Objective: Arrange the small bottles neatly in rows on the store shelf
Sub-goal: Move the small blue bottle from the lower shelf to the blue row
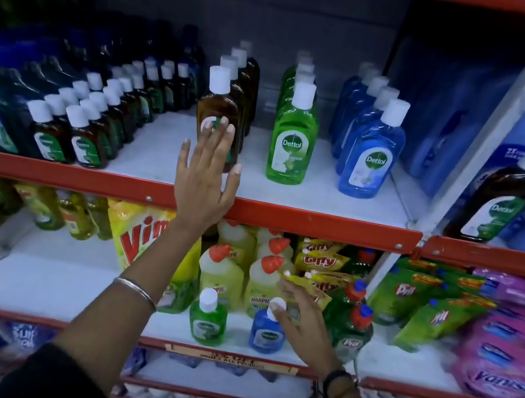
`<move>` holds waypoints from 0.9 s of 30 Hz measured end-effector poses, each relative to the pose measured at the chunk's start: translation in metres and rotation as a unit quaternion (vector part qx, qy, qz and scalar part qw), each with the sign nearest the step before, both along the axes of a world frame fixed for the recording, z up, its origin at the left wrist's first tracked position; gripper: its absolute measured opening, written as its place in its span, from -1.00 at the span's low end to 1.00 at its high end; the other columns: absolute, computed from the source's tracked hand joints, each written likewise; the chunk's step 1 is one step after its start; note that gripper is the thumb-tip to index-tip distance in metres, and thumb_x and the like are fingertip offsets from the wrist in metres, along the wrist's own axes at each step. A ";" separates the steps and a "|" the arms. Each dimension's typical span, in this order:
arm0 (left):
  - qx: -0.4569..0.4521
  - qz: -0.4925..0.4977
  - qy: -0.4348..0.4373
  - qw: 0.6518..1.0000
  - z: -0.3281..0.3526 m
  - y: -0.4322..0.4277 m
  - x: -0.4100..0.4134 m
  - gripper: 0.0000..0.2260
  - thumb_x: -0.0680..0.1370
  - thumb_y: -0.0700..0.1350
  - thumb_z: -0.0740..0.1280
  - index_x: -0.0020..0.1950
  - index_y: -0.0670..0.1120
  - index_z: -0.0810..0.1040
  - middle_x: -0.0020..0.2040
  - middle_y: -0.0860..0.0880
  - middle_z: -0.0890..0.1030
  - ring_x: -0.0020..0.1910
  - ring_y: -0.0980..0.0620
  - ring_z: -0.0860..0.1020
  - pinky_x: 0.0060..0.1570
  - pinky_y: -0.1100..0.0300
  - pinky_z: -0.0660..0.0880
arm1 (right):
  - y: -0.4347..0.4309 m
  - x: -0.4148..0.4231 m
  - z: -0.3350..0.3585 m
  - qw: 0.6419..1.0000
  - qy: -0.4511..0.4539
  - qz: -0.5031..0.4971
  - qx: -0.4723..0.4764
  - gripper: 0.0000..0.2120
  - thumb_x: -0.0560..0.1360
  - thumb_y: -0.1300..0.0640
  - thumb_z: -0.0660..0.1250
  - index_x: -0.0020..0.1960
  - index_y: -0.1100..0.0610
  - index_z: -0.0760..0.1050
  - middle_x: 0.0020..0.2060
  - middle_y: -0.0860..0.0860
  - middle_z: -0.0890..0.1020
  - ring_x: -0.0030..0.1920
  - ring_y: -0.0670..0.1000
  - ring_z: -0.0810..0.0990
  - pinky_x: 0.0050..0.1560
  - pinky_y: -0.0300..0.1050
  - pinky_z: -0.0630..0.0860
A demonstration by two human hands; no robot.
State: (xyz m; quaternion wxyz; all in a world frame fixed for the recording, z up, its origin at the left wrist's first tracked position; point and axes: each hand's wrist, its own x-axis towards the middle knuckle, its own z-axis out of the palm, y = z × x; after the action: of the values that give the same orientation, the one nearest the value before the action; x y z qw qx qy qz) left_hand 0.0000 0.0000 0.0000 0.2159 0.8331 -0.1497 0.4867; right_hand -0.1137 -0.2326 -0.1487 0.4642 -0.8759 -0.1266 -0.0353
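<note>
- The small blue plastic bottle with a white cap (268,330) stood upright near the front edge of the lower white shelf (48,284), its long axis vertical, with a small green plastic bottle with a white cap (208,320) just beside it on the left.
- The right hand (305,320) lay against the blue bottle's right side, fingers (287,290) spread apart, one fingertip touching the cap; nothing was gripped yet. The bottle sat directly left of that palm, so the right hand looked by far the better placed to take it.
- Relative to the blue bottle, the left hand (207,179) was well up and to the left, at the upper white shelf (317,194), fingers open and fanned flat against the front of a tall brown plastic bottle with a white cap (221,115), not closed around it.
- That brown bottle headed a row running back; rows of tall green bottles (294,131) and tall blue bottles (371,151) stood directly above the small blue bottle.
- Rows of small dark bottles with white caps (93,122) filled the upper shelf further left.
- Yellow-green cleaner bottles with orange caps (222,272) stood just behind the small pair.
</note>
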 end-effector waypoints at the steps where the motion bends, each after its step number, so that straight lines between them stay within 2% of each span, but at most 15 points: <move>1: 0.006 0.022 0.002 1.000 0.001 0.001 0.002 -0.52 0.66 0.11 0.01 0.57 0.03 0.11 0.55 -0.04 0.27 0.56 -0.01 0.14 0.50 -0.07 0.04 | -0.001 0.002 -0.004 0.999 0.037 0.005 0.014 -0.48 0.48 -0.24 0.29 0.38 -0.12 0.31 0.31 -0.13 0.49 0.28 -0.15 0.47 0.26 -0.02 0.48; 3: 0.012 0.051 0.006 0.999 0.001 0.002 0.007 -0.51 0.65 0.16 -0.01 0.58 0.09 0.08 0.56 -0.02 0.26 0.57 -0.01 0.13 0.49 -0.11 0.08 | -0.004 0.005 -0.010 0.996 0.086 0.014 0.007 -0.47 0.41 -0.23 0.38 0.33 -0.16 0.34 0.21 -0.15 0.55 0.21 -0.17 0.51 0.22 -0.07 0.50; 6: 0.030 0.059 0.001 0.998 -0.004 0.001 0.010 -0.50 0.65 0.20 -0.04 0.58 0.12 0.06 0.56 -0.01 0.27 0.57 -0.03 0.14 0.49 -0.10 0.08 | -0.006 0.007 -0.014 0.993 0.114 0.011 0.006 -0.61 0.40 -0.08 0.46 0.16 -0.24 0.41 0.11 -0.17 0.59 0.14 -0.14 0.55 0.11 -0.23 0.48; 9: 0.031 0.066 -0.005 0.997 -0.005 0.004 0.014 -0.48 0.64 0.21 -0.04 0.58 0.11 0.07 0.56 -0.02 0.27 0.56 -0.04 0.15 0.49 -0.09 0.07 | -0.006 0.009 -0.014 0.992 0.118 0.017 0.040 -0.69 0.40 0.02 0.49 0.08 -0.16 0.48 0.07 -0.15 0.61 0.10 -0.11 0.57 0.01 -0.44 0.42; 11: 0.031 0.071 -0.001 0.997 -0.004 0.003 0.013 -0.48 0.64 0.22 -0.04 0.58 0.09 0.10 0.55 -0.03 0.28 0.56 -0.04 0.15 0.49 -0.10 0.08 | -0.007 0.010 -0.010 0.991 0.117 0.013 0.069 -0.69 0.40 0.08 0.50 0.10 -0.03 0.51 0.07 -0.07 0.63 0.11 -0.04 0.58 0.05 -0.37 0.46; 13: 0.032 0.072 0.000 0.997 -0.003 0.002 0.012 -0.47 0.64 0.22 -0.04 0.58 0.09 0.10 0.55 -0.02 0.28 0.56 -0.04 0.15 0.49 -0.10 0.09 | -0.008 0.010 -0.001 0.989 0.111 0.011 0.096 -0.69 0.39 0.13 0.50 0.10 0.02 0.53 0.06 -0.03 0.65 0.09 -0.04 0.60 0.07 -0.28 0.49; 16: 0.036 0.068 0.001 0.997 -0.004 0.003 0.012 -0.48 0.64 0.21 -0.05 0.58 0.10 0.08 0.55 -0.01 0.28 0.56 -0.04 0.16 0.49 -0.10 0.10 | -0.014 0.009 0.022 0.989 0.076 0.009 0.125 -0.70 0.38 0.13 0.51 0.08 -0.01 0.55 -0.01 -0.08 0.67 0.01 -0.11 0.62 0.02 -0.26 0.51; 21: 0.034 0.065 0.013 0.997 -0.004 0.004 0.010 -0.49 0.64 0.21 -0.05 0.59 0.13 0.05 0.55 0.00 0.28 0.56 -0.02 0.16 0.49 -0.09 0.12 | -0.022 0.008 0.085 0.985 0.004 -0.003 0.171 -0.67 0.32 -0.02 0.48 0.07 -0.12 0.56 -0.06 -0.15 0.69 -0.02 -0.09 0.63 -0.03 -0.26 0.54; 23: 0.033 0.062 0.020 0.997 -0.002 0.004 0.009 -0.49 0.64 0.20 -0.05 0.59 0.13 0.04 0.55 0.00 0.27 0.56 -0.02 0.15 0.49 -0.10 0.12 | -0.025 0.007 0.115 0.982 -0.045 -0.008 0.185 -0.67 0.32 0.00 0.48 0.07 -0.14 0.56 -0.06 -0.12 0.69 -0.03 -0.05 0.63 -0.03 -0.20 0.55; 27: 0.040 0.057 0.029 0.997 -0.002 0.004 0.006 -0.50 0.64 0.17 -0.04 0.58 0.10 0.09 0.55 -0.01 0.28 0.56 -0.02 0.16 0.47 -0.13 0.17 | -0.032 0.009 0.173 0.960 -0.147 0.002 0.239 -0.70 0.35 0.10 0.45 0.07 -0.08 0.57 -0.09 -0.10 0.70 -0.08 -0.06 0.65 -0.09 -0.23 0.58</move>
State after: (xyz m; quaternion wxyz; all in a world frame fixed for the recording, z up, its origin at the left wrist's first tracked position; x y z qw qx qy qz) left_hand 0.0055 0.0036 -0.0017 0.1589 0.8619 -0.1147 0.4677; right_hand -0.1050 -0.2644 0.0242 0.6361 -0.7246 -0.1834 -0.1918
